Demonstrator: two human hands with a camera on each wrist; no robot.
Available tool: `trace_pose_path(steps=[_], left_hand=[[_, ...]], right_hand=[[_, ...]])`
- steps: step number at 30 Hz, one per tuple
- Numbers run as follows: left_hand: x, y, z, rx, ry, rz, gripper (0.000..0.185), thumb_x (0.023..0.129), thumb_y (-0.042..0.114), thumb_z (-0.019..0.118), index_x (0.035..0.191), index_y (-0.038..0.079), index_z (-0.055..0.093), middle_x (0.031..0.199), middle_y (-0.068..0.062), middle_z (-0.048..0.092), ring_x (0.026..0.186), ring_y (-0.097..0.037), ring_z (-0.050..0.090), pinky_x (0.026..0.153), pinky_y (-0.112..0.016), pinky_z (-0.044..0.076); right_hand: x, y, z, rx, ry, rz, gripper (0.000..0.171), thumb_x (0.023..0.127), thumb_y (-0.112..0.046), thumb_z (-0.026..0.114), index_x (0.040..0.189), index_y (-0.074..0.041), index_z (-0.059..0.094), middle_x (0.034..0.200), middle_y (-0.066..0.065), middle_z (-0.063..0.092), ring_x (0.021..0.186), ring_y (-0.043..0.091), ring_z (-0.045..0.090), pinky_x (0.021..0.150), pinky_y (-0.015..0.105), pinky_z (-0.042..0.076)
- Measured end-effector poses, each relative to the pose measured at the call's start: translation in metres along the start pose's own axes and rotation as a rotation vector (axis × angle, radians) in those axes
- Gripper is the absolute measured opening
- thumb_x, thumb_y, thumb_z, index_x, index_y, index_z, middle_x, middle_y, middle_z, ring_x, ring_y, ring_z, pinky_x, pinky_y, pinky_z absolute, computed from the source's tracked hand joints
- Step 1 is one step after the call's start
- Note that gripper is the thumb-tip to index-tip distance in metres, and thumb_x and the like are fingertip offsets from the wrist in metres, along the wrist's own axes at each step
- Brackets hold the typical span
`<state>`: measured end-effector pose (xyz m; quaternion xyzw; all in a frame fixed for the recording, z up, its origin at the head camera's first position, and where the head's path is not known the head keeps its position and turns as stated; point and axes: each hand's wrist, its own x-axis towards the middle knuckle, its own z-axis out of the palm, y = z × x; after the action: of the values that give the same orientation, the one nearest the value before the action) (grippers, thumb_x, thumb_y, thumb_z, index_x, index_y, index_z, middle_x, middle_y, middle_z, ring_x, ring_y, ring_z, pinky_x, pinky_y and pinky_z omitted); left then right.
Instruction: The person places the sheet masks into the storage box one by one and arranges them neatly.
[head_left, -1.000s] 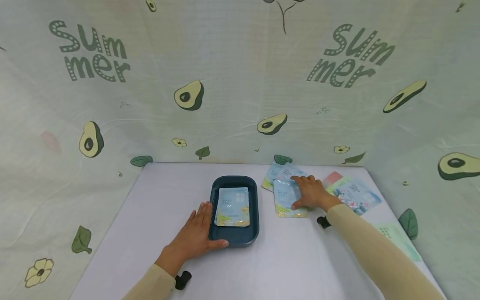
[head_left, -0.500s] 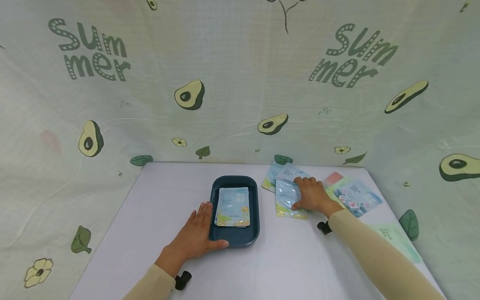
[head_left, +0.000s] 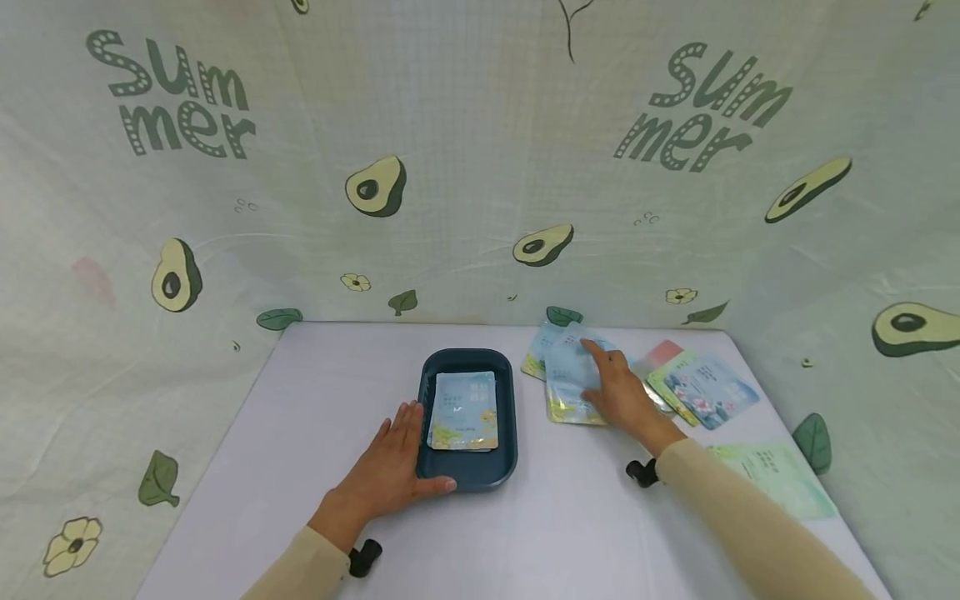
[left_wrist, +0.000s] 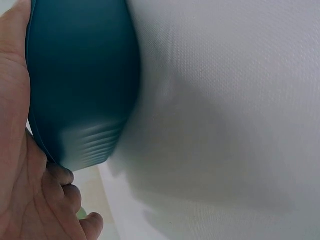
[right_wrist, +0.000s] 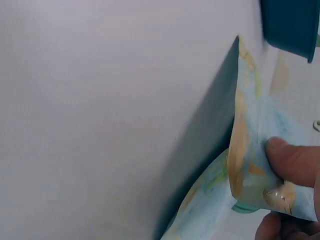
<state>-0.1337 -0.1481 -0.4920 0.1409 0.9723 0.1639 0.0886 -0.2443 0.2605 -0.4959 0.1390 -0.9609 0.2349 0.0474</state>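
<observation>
In the head view, my right hand (head_left: 624, 402) pinches a light blue sheet mask packet (head_left: 564, 385) with a yellow-green lower edge. The right wrist view shows the thumb (right_wrist: 294, 162) on the face of this packet (right_wrist: 247, 150) and fingers behind it; its edge stands off the table, and a second packet (right_wrist: 202, 212) lies below. Another blue packet (head_left: 534, 363) shows behind at the left. My left hand (head_left: 384, 473) rests with straight fingers along the left side of a dark blue tray (head_left: 472, 477), thumb at its near corner. Similar blue packets (head_left: 463, 410) lie stacked inside.
Right of my right hand, several packets overlap: a red one (head_left: 663, 353), a green-edged one (head_left: 673, 385) and a blue floral one (head_left: 712, 393). Nearer, a pale green packet (head_left: 780, 477) lies partly behind the right sleeve. A printed cloth (head_left: 450, 125) hangs behind the white table (head_left: 517, 542).
My right hand has drawn the blue packet slightly up and away from the front, its lower edge now farther back. The left hand and tray stay in place.
</observation>
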Motion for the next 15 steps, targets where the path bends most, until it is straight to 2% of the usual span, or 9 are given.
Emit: trace_pose_path(steps=[2, 4, 8, 11, 13, 15], left_hand=[[0.0, 0.0, 0.0, -0.005, 0.0, -0.002, 0.132, 0.083, 0.082, 0.069, 0.168, -0.001, 0.011, 0.176, -0.02, 0.015, 0.164, -0.035, 0.012, 0.13, -0.059, 0.022], [0.0, 0.0, 0.0, -0.006, -0.002, -0.004, 0.132, 0.083, 0.082, 0.069, 0.168, -0.001, 0.011, 0.176, -0.02, 0.015, 0.165, -0.035, 0.012, 0.13, -0.059, 0.022], [0.0, 0.0, -0.001, 0.005, -0.014, -0.009, 0.132, 0.083, 0.082, 0.067, 0.168, -0.001, 0.011, 0.176, -0.019, 0.014, 0.165, -0.035, 0.011, 0.13, -0.058, 0.021], [-0.001, 0.001, -0.002, 0.017, -0.02, -0.013, 0.133, 0.083, 0.084, 0.066, 0.168, -0.001, 0.011, 0.176, -0.019, 0.014, 0.165, -0.035, 0.011, 0.13, -0.058, 0.02], [-0.001, 0.001, -0.002, 0.025, -0.021, -0.014, 0.133, 0.083, 0.085, 0.065, 0.168, -0.001, 0.011, 0.176, -0.019, 0.014, 0.165, -0.035, 0.011, 0.13, -0.058, 0.02], [-0.001, 0.001, -0.002, 0.026, -0.018, -0.012, 0.134, 0.082, 0.086, 0.064, 0.168, -0.001, 0.011, 0.176, -0.019, 0.014, 0.165, -0.036, 0.011, 0.13, -0.058, 0.02]], right_hand=[[0.0, 0.001, 0.001, 0.021, 0.007, 0.023, 0.082, 0.09, -0.011, 0.084, 0.16, -0.015, 0.04, 0.137, 0.031, 0.061, 0.085, 0.038, 0.071, 0.075, 0.052, 0.06], [0.0, 0.002, 0.0, 0.045, -0.011, 0.058, 0.068, 0.092, -0.015, 0.083, 0.152, -0.012, 0.052, 0.127, 0.027, 0.071, 0.092, 0.037, 0.071, 0.083, 0.055, 0.059], [0.002, 0.004, -0.007, 0.141, -0.073, 0.139, 0.049, 0.096, -0.022, 0.079, 0.141, -0.009, 0.063, 0.126, 0.027, 0.072, 0.1, 0.039, 0.07, 0.085, 0.055, 0.057], [0.004, 0.002, -0.015, 0.242, -0.12, 0.192, 0.043, 0.1, -0.023, 0.074, 0.14, -0.009, 0.065, 0.141, 0.03, 0.062, 0.123, 0.046, 0.063, 0.095, 0.059, 0.056], [0.005, 0.0, -0.021, 0.309, -0.145, 0.233, 0.043, 0.101, -0.023, 0.073, 0.141, -0.01, 0.064, 0.141, 0.031, 0.06, 0.122, 0.045, 0.062, 0.094, 0.056, 0.056], [0.005, -0.002, -0.025, 0.371, -0.155, 0.261, 0.043, 0.101, -0.02, 0.073, 0.141, -0.01, 0.063, 0.14, 0.031, 0.06, 0.113, 0.04, 0.064, 0.087, 0.05, 0.059]])
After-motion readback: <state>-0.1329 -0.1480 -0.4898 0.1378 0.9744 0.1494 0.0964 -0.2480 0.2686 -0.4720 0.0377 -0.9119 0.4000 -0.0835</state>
